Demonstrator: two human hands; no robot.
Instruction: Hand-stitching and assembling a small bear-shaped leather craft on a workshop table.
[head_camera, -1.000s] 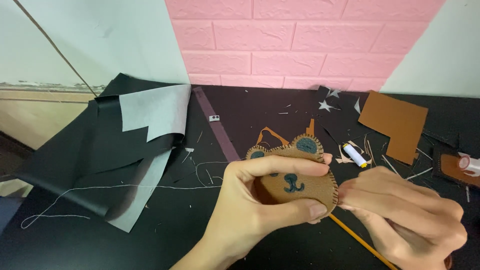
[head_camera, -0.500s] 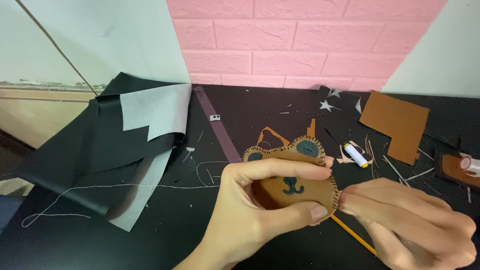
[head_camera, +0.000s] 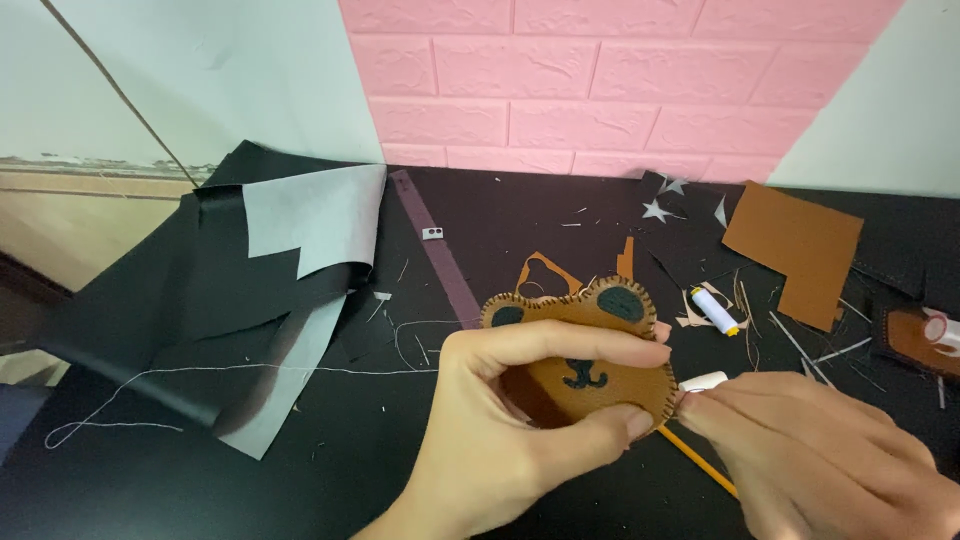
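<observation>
Part of the brown felt bear face (head_camera: 585, 350) is hidden behind the left hand (head_camera: 510, 430), which curls around it, thumb below and fingers on top, holding it above the black table (head_camera: 520, 215). The right hand (head_camera: 820, 460), cut off at the frame's edge, pinches closed at the bear's right seam; what it grips is unclear.

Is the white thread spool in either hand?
No. The white thread spool lies on the black table, apart from the left hand and right hand.
</observation>
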